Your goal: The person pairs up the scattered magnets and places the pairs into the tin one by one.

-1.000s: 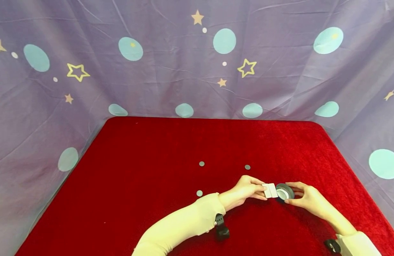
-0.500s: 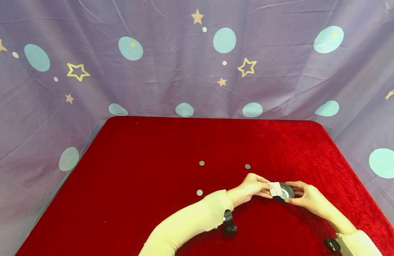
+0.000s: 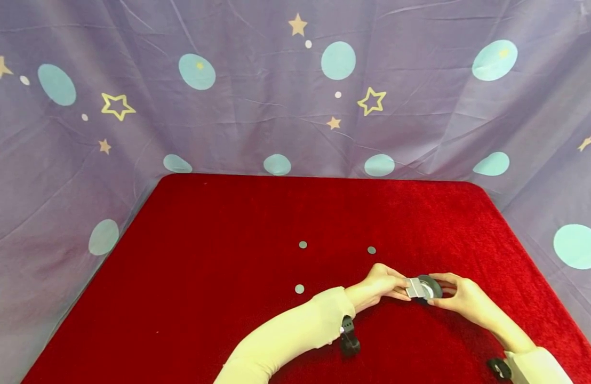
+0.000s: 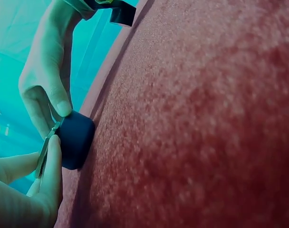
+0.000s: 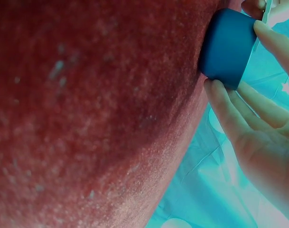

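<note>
My left hand (image 3: 384, 284) pinches a small flat pale square piece (image 3: 414, 288) with a line across it, between thumb and fingers. The piece lies over the left part of the mouth of a small round dark cup (image 3: 436, 286). My right hand (image 3: 461, 296) grips that cup from the right, thumb on the near side and fingers on the far side. In the left wrist view the cup (image 4: 78, 141) stands on the cloth, the flat piece (image 4: 42, 154) at its rim. In the right wrist view the cup (image 5: 229, 47) looks blue and smooth-walled. Its inside is partly hidden.
A red velvety cloth (image 3: 228, 229) covers the table. Three small grey discs lie on it: one (image 3: 302, 245) farther back, one (image 3: 371, 250) behind my left hand, one (image 3: 300, 289) left of it. A purple patterned curtain (image 3: 257, 96) surrounds the table.
My left hand has moved right, bringing the flat piece from beside the cup to over its mouth. The piece has tilted and looks greyer. My right hand and the cup have stayed in place.
</note>
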The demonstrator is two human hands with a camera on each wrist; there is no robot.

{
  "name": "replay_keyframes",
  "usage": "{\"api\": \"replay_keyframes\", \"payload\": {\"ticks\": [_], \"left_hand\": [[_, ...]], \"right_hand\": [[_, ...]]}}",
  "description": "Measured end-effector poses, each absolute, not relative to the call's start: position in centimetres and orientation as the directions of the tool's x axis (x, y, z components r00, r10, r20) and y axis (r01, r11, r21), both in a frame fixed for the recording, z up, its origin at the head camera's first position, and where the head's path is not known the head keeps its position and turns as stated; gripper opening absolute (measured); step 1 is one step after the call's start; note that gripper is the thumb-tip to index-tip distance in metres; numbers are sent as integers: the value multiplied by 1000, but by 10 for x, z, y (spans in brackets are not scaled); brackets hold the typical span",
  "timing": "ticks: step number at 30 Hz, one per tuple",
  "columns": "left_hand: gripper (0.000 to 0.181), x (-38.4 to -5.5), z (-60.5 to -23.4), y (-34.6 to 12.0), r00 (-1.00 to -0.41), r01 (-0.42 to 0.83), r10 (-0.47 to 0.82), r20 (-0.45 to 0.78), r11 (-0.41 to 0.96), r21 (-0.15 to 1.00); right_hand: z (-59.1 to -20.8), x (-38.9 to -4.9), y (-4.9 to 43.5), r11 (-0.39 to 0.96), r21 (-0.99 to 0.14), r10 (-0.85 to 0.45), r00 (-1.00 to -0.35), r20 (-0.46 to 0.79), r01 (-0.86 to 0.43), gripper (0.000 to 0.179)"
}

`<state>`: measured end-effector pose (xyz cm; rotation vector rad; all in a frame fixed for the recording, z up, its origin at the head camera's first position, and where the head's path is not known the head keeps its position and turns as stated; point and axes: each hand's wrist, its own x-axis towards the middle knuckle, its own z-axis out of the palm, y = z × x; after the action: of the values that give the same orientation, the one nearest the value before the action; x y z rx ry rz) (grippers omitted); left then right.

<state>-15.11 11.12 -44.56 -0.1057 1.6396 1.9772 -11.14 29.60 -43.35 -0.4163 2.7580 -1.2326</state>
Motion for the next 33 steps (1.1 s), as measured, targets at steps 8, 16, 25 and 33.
{"api": "replay_keyframes", "payload": {"ticks": [8, 16, 25, 33], "left_hand": [[13, -148, -444, 119, -864, -451, 299, -405, -103, 887], [12, -146, -443, 122, -889, -404, 275, -365, -99, 909], [8, -146, -444, 128, -911, -367, 214, -354, -26, 930], [7, -147, -439, 132, -921, -350, 165, -353, 45, 936]], "right_hand": [[-434, -112, 294, 613, -759, -295, -955, 39, -220, 53], [-434, -112, 293, 630, -751, -284, -959, 18, -200, 52], [-430, -112, 294, 633, -755, -285, -958, -22, -171, 56], [-430, -112, 294, 663, -731, -264, -964, -26, -161, 56]]}}
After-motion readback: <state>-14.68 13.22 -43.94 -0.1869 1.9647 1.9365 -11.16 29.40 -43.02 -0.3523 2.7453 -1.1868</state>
